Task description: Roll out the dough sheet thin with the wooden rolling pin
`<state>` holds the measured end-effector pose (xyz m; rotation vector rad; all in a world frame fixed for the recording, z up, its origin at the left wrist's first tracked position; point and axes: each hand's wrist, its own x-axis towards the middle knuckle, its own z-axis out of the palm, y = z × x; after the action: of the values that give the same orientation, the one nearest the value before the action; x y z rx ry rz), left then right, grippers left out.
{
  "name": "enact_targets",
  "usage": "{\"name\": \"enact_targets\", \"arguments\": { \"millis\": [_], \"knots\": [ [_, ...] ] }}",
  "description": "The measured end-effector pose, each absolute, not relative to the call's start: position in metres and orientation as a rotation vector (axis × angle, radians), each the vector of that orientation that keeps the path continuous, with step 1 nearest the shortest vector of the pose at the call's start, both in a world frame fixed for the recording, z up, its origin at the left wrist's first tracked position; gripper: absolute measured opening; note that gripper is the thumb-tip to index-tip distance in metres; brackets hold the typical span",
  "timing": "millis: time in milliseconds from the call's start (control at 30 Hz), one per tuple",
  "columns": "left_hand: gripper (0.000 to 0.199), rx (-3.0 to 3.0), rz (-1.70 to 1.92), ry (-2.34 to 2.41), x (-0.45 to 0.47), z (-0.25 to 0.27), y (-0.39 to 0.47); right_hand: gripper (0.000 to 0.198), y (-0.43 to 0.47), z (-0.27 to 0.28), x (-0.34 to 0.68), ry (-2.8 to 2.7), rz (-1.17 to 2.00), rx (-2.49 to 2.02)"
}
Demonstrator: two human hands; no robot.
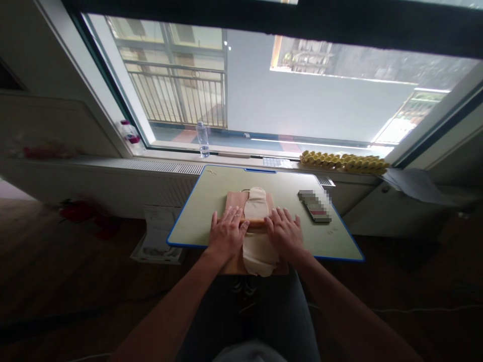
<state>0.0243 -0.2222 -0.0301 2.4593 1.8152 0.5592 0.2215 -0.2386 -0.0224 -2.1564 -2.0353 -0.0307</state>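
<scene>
A wooden rolling pin [257, 222] lies crosswise over a long, flat sheet of pale dough [260, 251]. The dough stretches away from me past the pin and hangs near the board's close edge. Under it is a wooden cutting board [233, 200], which juts over the front of the small table. My left hand [227, 232] rests on the pin's left part and my right hand [285, 231] on its right part. Both sets of fingers reach forward over the pin, with the thumbs toward the middle. The pin's ends are hidden beneath the hands.
The blue-edged table [192, 216] carries a blurred phone-like object [315, 206] at right. On the windowsill stand a clear bottle [203, 140], a bottle with a pink label [130, 133] and yellow egg cartons [343, 162]. A white box [158, 236] sits on the floor at left.
</scene>
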Motion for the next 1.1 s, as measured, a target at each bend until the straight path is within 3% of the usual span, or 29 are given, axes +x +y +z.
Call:
{"name": "enact_targets", "arguments": {
  "millis": [433, 733, 1100],
  "knots": [
    [0.047, 2.325, 0.882, 1.873, 0.052, -0.002, -0.169, 0.059, -0.168, -0.005, 0.231, -2.032, 0.104, -2.231],
    [0.062, 2.317, 0.317, 1.885, 0.064, -0.023, -0.153, 0.064, -0.178, -0.012, 0.229, -2.043, 0.264, -2.263],
    [0.061, 2.334, 0.294, 1.869, 0.064, -0.019, -0.146, 0.063, -0.172, -0.013, 0.230, -1.987, 0.234, -2.229]
  ]
}}
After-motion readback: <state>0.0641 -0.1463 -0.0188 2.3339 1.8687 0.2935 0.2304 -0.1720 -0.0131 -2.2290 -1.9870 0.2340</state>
